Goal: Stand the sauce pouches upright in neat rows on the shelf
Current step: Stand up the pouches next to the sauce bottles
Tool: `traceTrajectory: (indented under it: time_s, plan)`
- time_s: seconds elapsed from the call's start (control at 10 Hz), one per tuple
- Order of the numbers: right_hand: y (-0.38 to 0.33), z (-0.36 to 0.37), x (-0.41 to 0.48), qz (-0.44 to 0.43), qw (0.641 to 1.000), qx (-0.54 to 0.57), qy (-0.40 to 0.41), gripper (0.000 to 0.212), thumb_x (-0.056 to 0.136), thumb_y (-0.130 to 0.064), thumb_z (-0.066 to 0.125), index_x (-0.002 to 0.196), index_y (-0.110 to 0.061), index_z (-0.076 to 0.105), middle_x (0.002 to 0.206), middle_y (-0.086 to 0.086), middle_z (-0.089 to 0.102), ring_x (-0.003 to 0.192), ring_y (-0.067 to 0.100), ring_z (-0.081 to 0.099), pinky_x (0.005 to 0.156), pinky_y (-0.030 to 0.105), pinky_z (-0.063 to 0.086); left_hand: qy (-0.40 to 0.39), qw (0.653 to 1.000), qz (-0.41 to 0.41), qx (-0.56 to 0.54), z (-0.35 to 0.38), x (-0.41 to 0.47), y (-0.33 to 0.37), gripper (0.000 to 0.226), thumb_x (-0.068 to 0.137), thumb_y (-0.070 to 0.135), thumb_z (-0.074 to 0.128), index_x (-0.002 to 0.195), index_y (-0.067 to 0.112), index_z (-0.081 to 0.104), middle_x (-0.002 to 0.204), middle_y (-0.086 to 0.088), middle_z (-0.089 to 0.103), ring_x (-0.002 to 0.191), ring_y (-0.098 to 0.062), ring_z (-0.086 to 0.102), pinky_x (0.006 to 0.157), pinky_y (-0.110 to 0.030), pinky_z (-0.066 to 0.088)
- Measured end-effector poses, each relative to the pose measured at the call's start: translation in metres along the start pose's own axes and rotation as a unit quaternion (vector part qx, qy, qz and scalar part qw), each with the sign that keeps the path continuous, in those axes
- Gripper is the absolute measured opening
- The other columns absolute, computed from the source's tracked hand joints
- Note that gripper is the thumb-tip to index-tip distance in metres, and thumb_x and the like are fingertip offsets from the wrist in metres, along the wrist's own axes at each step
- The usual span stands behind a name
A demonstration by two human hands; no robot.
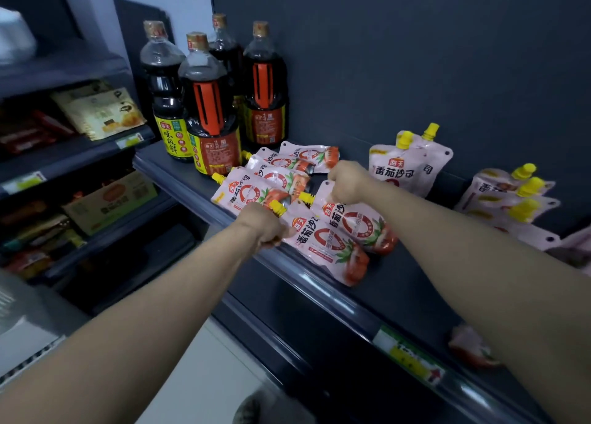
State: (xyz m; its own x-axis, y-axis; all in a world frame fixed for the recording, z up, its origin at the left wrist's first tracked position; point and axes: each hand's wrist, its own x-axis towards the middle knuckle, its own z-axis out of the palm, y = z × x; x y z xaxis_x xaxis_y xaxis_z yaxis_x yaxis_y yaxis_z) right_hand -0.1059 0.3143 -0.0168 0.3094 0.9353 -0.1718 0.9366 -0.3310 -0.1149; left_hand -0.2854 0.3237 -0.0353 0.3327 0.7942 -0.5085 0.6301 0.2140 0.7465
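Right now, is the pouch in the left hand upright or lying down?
Lying down: the tomato sauce pouch lies face-up on the shelf, left hand gripping its spout end.

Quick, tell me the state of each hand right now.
Left hand: closed, gripping the top corner of the front pouch.
Right hand: closed, gripping the top edge of the rear pouch.

You stand in a grocery shop, dark grey metal shelving (pixel 406 279), green-and-yellow price labels (pixel 407 355) on its front rail, identical large dark soy-sauce bottles (pixel 212 103) with orange handles, many matching pink spouted sauce pouches (pixel 395 171), brown cardboard box (pixel 110 201) on neighbouring shelves.
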Motion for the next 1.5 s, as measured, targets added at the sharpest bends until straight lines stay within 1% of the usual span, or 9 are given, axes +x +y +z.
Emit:
traceTrajectory:
  time_s: [0.1, 0.4, 0.5, 0.8, 0.9, 1.0, 1.1, 1.3, 1.5]
  plan:
    - [0.008, -0.02, -0.013, 0.022, 0.999, -0.012, 0.029, 0.025, 0.084, -0.001, 0.057, 0.062, -0.007, 0.049, 0.068, 0.007, 0.048, 0.076, 0.027, 0.053, 0.048, 0.024, 0.035, 0.015, 0.998, 0.048, -0.043, 0.006, -0.011, 0.017, 0.019, 0.077, 0.007, 0.074, 0.073, 0.004, 0.056, 0.071, -0.012, 0.061, 0.058, -0.019, 0.059, 0.072, -0.036, 0.06]
    - [0.057, -0.058, -0.053, 0.094, 0.992, 0.014, 0.082, 0.013, 0.083, -0.001, 0.055, 0.073, -0.008, 0.058, 0.078, 0.009, 0.051, 0.082, 0.024, 0.049, 0.068, 0.027, 0.038, 0.039, 0.976, 0.207, 0.057, 0.034, -0.032, 0.05, 0.01, 0.074, 0.01, 0.077, 0.073, 0.0, 0.072, 0.068, -0.011, 0.066, 0.068, -0.023, 0.059, 0.08, -0.04, 0.057]
    - [0.064, -0.06, -0.061, 0.103, 0.991, 0.027, 0.084, 0.034, 0.086, -0.009, 0.06, 0.061, -0.018, 0.039, 0.091, 0.01, 0.049, 0.086, 0.023, 0.044, 0.074, 0.028, 0.037, 0.038, 0.96, 0.256, 0.105, 0.041, -0.04, 0.055, 0.01, 0.077, 0.014, 0.075, 0.08, 0.004, 0.075, 0.073, -0.009, 0.07, 0.062, -0.014, 0.057, 0.07, -0.029, 0.053]
    - [0.08, -0.061, -0.086, 0.145, 0.988, 0.004, 0.051, 0.039, 0.088, -0.015, 0.062, 0.056, -0.011, 0.04, 0.059, 0.001, 0.037, 0.07, 0.023, 0.046, 0.046, 0.023, 0.028, 0.004, 0.941, 0.322, 0.105, 0.065, -0.049, 0.057, 0.006, 0.08, 0.011, 0.072, 0.083, 0.007, 0.076, 0.067, 0.006, 0.064, 0.057, 0.003, 0.052, 0.049, -0.005, 0.039]
    - [0.08, -0.063, -0.092, 0.132, 0.989, 0.026, 0.068, 0.025, 0.093, -0.018, 0.054, 0.072, -0.006, 0.058, 0.068, 0.003, 0.044, 0.081, 0.021, 0.047, 0.056, 0.025, 0.035, -0.014, 0.94, 0.33, 0.087, 0.069, -0.05, 0.056, 0.006, 0.081, 0.009, 0.07, 0.083, 0.008, 0.076, 0.074, 0.004, 0.067, 0.064, 0.0, 0.057, 0.056, -0.008, 0.043]
    - [0.082, -0.064, -0.091, 0.123, 0.989, 0.039, 0.073, 0.029, 0.094, -0.012, 0.05, 0.065, -0.012, 0.048, 0.087, 0.008, 0.051, 0.083, 0.022, 0.047, 0.071, 0.028, 0.038, -0.022, 0.938, 0.334, 0.091, 0.071, -0.051, 0.058, 0.008, 0.082, 0.009, 0.069, 0.086, 0.006, 0.076, 0.072, 0.005, 0.066, 0.062, 0.003, 0.055, 0.055, -0.008, 0.042]
    - [0.082, -0.062, -0.087, 0.138, 0.985, 0.032, 0.096, 0.035, 0.092, -0.005, 0.048, 0.059, -0.012, 0.042, 0.073, 0.006, 0.048, 0.081, 0.025, 0.047, 0.06, 0.027, 0.04, -0.014, 0.932, 0.346, 0.105, 0.07, -0.052, 0.058, 0.008, 0.081, 0.008, 0.07, 0.086, 0.004, 0.076, 0.071, 0.006, 0.065, 0.061, 0.003, 0.054, 0.05, -0.003, 0.041]
    - [0.068, -0.059, -0.082, 0.093, 0.982, 0.091, 0.14, 0.012, 0.096, -0.013, 0.044, 0.091, -0.014, 0.056, 0.091, 0.01, 0.053, 0.083, 0.025, 0.048, 0.078, 0.03, 0.042, -0.018, 0.935, 0.339, 0.105, 0.061, -0.048, 0.053, 0.008, 0.079, 0.007, 0.072, 0.086, 0.005, 0.076, 0.067, 0.01, 0.065, 0.065, -0.002, 0.059, 0.056, -0.006, 0.046]
    - [0.059, -0.059, -0.079, 0.085, 0.985, 0.093, 0.115, 0.03, 0.093, -0.013, 0.048, 0.112, 0.001, 0.066, 0.093, 0.013, 0.058, 0.083, 0.025, 0.05, 0.077, 0.028, 0.043, -0.06, 0.936, 0.328, 0.111, 0.058, -0.055, 0.05, 0.01, 0.079, 0.006, 0.072, 0.089, 0.005, 0.074, 0.081, -0.002, 0.071, 0.081, -0.015, 0.066, 0.084, -0.032, 0.054]
